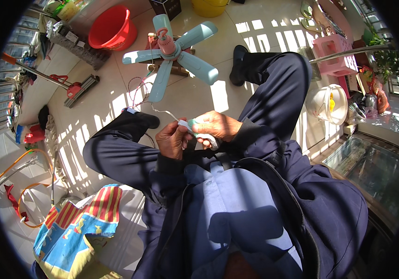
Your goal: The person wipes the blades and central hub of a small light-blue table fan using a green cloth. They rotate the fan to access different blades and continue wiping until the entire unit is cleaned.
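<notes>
Between my hands is a small white plastic piece (184, 124), perhaps a switch or plug, with a thin white cord (166, 112) running from it towards the floor. My left hand (172, 139) pinches this piece between thumb and fingers. In my right hand (222, 125) is a bunched green-and-white cloth (210, 138), pressed against the piece's near end. Part of the piece is hidden by the fingers and cloth. Beyond my hands, a ceiling fan (169, 50) with pale blue-green blades and a pink motor housing rests on a low wooden stool (176, 70).
Loose pink and dark wires (136, 91) lie left of the fan. A red basin (110, 29) and a sponge mop (77, 91) stand farther left. On the right are a white bucket (325, 104) and a pink plastic stool (333, 57). Printed fabric (77, 230) lies at lower left.
</notes>
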`<action>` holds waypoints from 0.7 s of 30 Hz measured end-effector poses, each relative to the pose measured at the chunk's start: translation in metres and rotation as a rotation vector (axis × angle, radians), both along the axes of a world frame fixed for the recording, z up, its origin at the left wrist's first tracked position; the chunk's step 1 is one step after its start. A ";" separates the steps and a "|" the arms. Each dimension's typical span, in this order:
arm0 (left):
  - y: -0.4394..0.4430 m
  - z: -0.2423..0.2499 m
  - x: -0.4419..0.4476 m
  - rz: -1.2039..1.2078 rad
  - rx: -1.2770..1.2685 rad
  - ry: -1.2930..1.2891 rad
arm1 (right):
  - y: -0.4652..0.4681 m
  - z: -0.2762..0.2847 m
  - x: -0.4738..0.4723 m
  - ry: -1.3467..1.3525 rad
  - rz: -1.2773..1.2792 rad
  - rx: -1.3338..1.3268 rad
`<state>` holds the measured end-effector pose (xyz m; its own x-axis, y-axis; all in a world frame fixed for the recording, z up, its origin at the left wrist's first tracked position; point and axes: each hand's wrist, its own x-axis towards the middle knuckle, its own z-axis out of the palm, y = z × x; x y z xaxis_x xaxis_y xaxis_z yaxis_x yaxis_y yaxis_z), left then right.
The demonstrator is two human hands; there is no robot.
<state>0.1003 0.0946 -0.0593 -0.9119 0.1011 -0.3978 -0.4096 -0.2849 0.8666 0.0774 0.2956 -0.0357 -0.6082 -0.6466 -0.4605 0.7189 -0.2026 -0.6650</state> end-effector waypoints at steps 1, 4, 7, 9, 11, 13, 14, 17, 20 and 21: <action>0.000 0.002 0.000 -0.005 -0.025 -0.012 | -0.002 0.001 0.001 -0.017 -0.004 0.035; 0.003 0.009 0.000 -0.073 -0.100 -0.007 | -0.007 0.008 0.001 -0.018 -0.068 0.088; 0.007 0.013 -0.002 -0.109 -0.156 0.013 | -0.008 0.016 -0.002 0.091 -0.053 0.223; 0.007 0.014 -0.002 -0.109 -0.161 0.013 | -0.009 0.020 -0.005 0.097 -0.045 0.219; 0.005 0.012 -0.002 -0.102 -0.140 0.019 | -0.009 0.022 -0.007 0.065 -0.033 0.197; 0.001 0.009 -0.002 -0.067 -0.088 -0.010 | -0.008 0.021 -0.008 0.008 -0.023 0.131; 0.000 0.007 -0.002 -0.042 -0.051 -0.006 | -0.007 0.020 -0.008 -0.005 -0.017 0.127; -0.002 0.000 -0.002 -0.007 0.086 0.000 | 0.001 0.014 -0.006 -0.005 0.014 0.063; -0.002 -0.004 -0.001 0.027 0.118 -0.005 | 0.007 0.009 -0.006 -0.026 0.063 0.036; -0.002 -0.005 -0.001 0.030 0.131 0.002 | 0.009 0.009 -0.006 0.010 0.039 -0.028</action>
